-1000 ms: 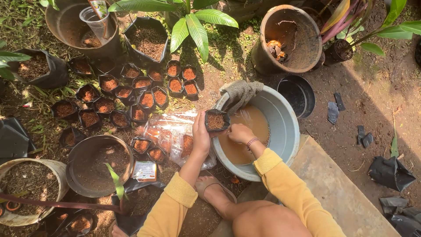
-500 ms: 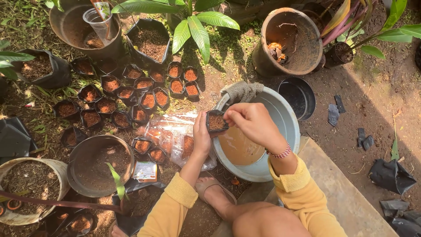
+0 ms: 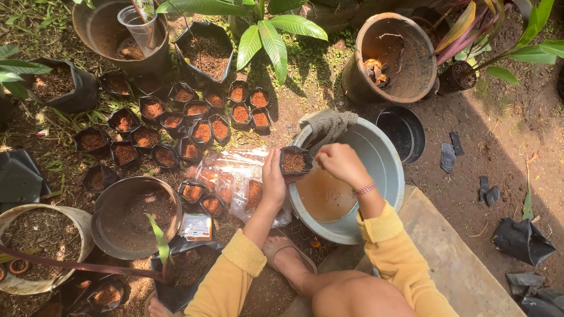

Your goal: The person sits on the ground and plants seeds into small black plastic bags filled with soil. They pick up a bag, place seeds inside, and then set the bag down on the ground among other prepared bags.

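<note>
Left hand (image 3: 272, 183) grips a small black seedling bag (image 3: 294, 161) full of brown soil, holding it right at the rim of the grey basin (image 3: 385, 158) of muddy water. Right hand (image 3: 342, 164) hovers over the bag's mouth, fingers curled in a pinch just beside the soil. Rows of filled bags (image 3: 170, 126) sit on the ground, left of the basin.

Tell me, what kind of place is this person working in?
Most likely a backyard garden or small plant nursery: bare ground, rows of small black grow bags filled with soil, big soil-filled pots, and leafy plants all around.
</note>
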